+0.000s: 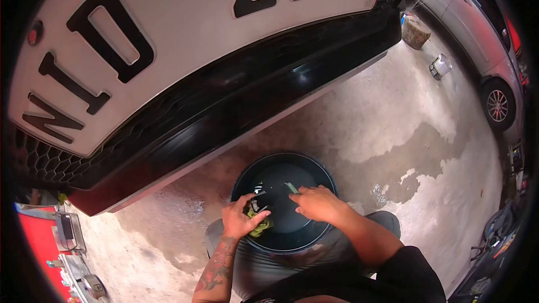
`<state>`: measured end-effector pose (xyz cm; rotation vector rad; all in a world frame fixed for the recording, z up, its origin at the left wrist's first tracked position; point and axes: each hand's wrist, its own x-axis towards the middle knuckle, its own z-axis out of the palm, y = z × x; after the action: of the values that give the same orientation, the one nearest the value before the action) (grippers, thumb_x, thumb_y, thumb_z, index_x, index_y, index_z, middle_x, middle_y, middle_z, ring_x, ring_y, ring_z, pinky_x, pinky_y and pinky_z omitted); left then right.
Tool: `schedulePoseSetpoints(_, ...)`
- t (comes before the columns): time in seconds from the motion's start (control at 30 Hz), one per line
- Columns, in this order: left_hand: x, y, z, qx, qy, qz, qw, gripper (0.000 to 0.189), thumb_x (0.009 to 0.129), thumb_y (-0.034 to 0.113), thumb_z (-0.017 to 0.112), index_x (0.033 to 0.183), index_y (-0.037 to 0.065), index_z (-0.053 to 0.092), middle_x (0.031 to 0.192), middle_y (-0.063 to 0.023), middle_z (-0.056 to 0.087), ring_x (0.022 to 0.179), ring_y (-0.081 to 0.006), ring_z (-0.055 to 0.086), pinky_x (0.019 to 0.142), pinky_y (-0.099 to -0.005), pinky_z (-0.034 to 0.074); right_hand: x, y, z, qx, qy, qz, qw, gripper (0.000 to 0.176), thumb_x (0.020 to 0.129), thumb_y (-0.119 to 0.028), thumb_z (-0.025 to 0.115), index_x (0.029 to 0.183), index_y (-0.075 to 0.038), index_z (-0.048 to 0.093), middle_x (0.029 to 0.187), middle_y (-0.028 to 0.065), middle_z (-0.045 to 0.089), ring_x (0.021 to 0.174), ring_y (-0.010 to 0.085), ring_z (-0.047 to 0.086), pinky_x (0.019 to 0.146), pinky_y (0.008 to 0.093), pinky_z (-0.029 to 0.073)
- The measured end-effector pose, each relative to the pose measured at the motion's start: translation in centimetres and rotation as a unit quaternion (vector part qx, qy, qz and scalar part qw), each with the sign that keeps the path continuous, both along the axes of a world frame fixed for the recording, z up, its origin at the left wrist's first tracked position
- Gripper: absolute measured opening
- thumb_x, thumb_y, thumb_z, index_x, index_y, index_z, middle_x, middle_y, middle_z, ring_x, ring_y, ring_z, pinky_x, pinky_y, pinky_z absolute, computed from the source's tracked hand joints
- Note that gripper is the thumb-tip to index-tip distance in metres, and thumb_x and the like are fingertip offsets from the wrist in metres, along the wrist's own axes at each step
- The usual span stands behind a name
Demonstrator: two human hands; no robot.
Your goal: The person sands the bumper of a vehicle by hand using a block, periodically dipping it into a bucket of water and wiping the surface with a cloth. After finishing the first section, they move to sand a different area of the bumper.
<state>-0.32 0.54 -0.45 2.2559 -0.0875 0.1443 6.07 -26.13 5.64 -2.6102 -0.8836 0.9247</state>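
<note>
Between my knees stands a round dark basin [306, 240] with cloudy grey water [283, 213] in it. My left hand [240, 217] is closed at the basin's left side, gripping a small black part [258, 203] with a shiny face. A yellow-green cloth [261, 225] is bunched under that part, against the same fingers. Over the right half of the basin, my right hand [321, 204] pinches a thin pale-green strip [291, 188]; its far end points up and left over the water. The fingers hide the rest of the strip.
A car's black bumper [196, 104] and white number plate [185, 28] hang close ahead. Wet patches mark the concrete floor [415, 151]. A metal can [441, 67], a wood stump [415, 32] and a silver car [469, 17] are at right. Tools lie on a tray [70, 233] at left.
</note>
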Motion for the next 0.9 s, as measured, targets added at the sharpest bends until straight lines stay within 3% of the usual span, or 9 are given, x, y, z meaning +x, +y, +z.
schedulePoseSetpoints(0.13,0.0,0.0,1.0,0.003,0.034,-0.002,0.999,0.058,0.069,0.034,0.097,0.113,0.006,0.072,0.087,-0.0113,0.077,0.078,-0.0219,0.076,0.073,-0.0339,0.06,0.1,0.2,0.1,-0.001,0.007,0.0,1.0,0.045,0.097,-0.028,0.068,0.138,-0.011,0.062,0.129,0.0172,0.065,0.12,0.0349,0.065,0.099,0.0524,0.05)
schedulePoseSetpoints(0.2,-0.1,-0.1,1.4,0.009,0.048,0.004,0.999,0.058,0.069,0.034,0.097,0.113,0.007,0.072,0.087,-0.0113,0.077,0.078,-0.022,0.076,0.073,-0.0341,0.06,0.0,0.2,-0.3,0.007,0.01,-0.008,1.0,0.041,0.096,-0.028,0.068,0.132,-0.01,0.065,0.128,0.0186,0.067,0.12,0.0362,0.066,0.1,0.0545,0.05)
schedulePoseSetpoints(0.4,-0.1,-0.1,1.3,-0.001,0.038,0.012,0.999,0.06,0.067,0.037,0.098,0.113,0.008,0.072,0.087,-0.0123,0.076,0.078,-0.0245,0.076,0.073,-0.0351,0.06,0.2,0.6,0.1,-0.008,0.021,-0.004,1.0,0.045,0.097,-0.029,0.067,0.137,-0.011,0.063,0.131,0.0179,0.065,0.124,0.0351,0.064,0.101,0.0551,0.049)
schedulePoseSetpoints(0.5,-0.2,-0.1,0.9,-0.006,0.034,0.016,0.999,0.061,0.066,0.038,0.098,0.113,0.008,0.072,0.087,-0.013,0.076,0.078,-0.0256,0.076,0.073,-0.0355,0.06,0.3,0.7,0.4,-0.019,0.017,0.006,1.0,0.049,0.098,-0.029,0.066,0.143,-0.01,0.06,0.131,0.0161,0.064,0.122,0.0337,0.064,0.098,0.0505,0.05)
schedulePoseSetpoints(0.9,-0.3,0.2,0.6,-0.002,0.002,0.022,1.0,0.063,0.065,0.044,0.098,0.11,0.008,0.072,0.079,-0.0105,0.073,0.07,-0.0239,0.072,0.067,-0.0341,0.058,0.1,0.6,0.0,-0.014,0.002,0.007,1.0,0.049,0.096,-0.029,0.069,0.141,-0.011,0.061,0.127,0.0165,0.066,0.118,0.0343,0.066,0.097,0.0512,0.052)
